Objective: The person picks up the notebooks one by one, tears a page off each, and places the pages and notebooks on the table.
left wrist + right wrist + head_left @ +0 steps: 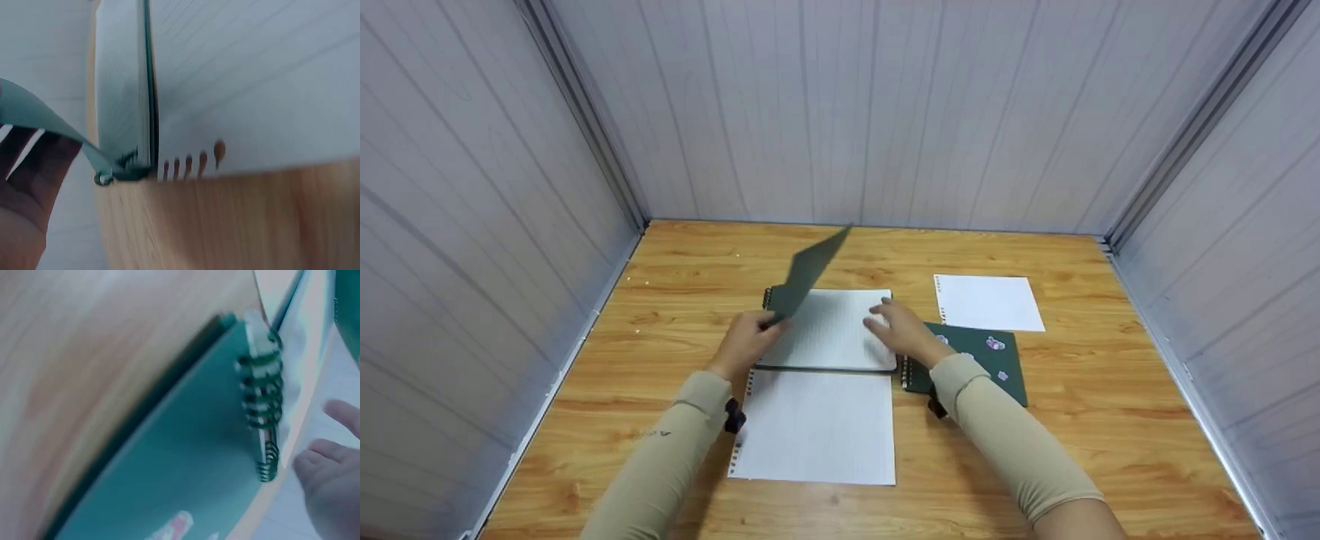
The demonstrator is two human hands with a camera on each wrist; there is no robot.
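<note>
A spiral notebook lies open in the middle of the table, its white page (832, 334) showing. My left hand (750, 343) grips the lower edge of its dark green cover (808, 276), which stands tilted up over the binding side. In the left wrist view, fingers (39, 163) lie behind the bent cover. Over the page's right edge is my right hand (907, 330), fingers spread and holding nothing; whether it touches the page I cannot tell. Beneath the right wrist lies a smaller green spiral notebook (1003, 375) with stickers, closed and partly hidden by the sleeve.
A large loose white sheet (817, 431) with torn binding holes lies just in front of the open notebook. Another, smaller loose sheet (990, 302) rests behind the stickered notebook. Pale panel walls (840, 112) enclose the wooden table (1072, 450) at the back and both sides.
</note>
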